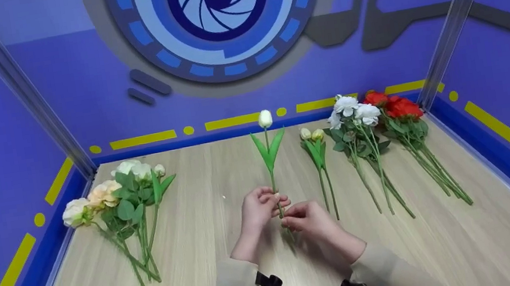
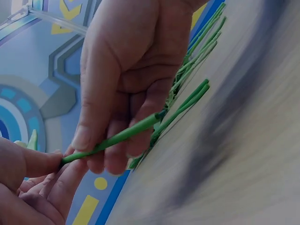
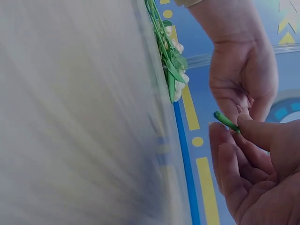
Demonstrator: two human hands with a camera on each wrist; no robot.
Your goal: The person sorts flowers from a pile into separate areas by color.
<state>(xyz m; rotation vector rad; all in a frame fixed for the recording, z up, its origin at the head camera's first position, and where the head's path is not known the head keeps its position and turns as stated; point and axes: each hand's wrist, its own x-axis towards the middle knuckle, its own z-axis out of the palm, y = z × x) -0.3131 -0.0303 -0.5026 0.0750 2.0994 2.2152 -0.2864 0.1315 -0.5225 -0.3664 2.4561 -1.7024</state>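
Observation:
A white tulip [image 1: 265,119] with two green leaves stands upright above the table, held by its stem. My left hand [image 1: 261,208] pinches the stem partway down. Just below it, my right hand [image 1: 313,222] pinches the stem near its lower end. In the left wrist view the green stem [image 2: 117,137] runs between both hands, and its cut end sticks out past the right hand's fingers. The right wrist view shows the short stem end [image 3: 225,120] beside the right thumb.
Cream and peach flowers [image 1: 127,191] lie at the left of the wooden table [image 1: 205,180]. To the right lie two pale tulips [image 1: 314,147], then white flowers [image 1: 356,116] and red flowers [image 1: 400,110]. Blue walls [image 1: 53,91] enclose the back and sides.

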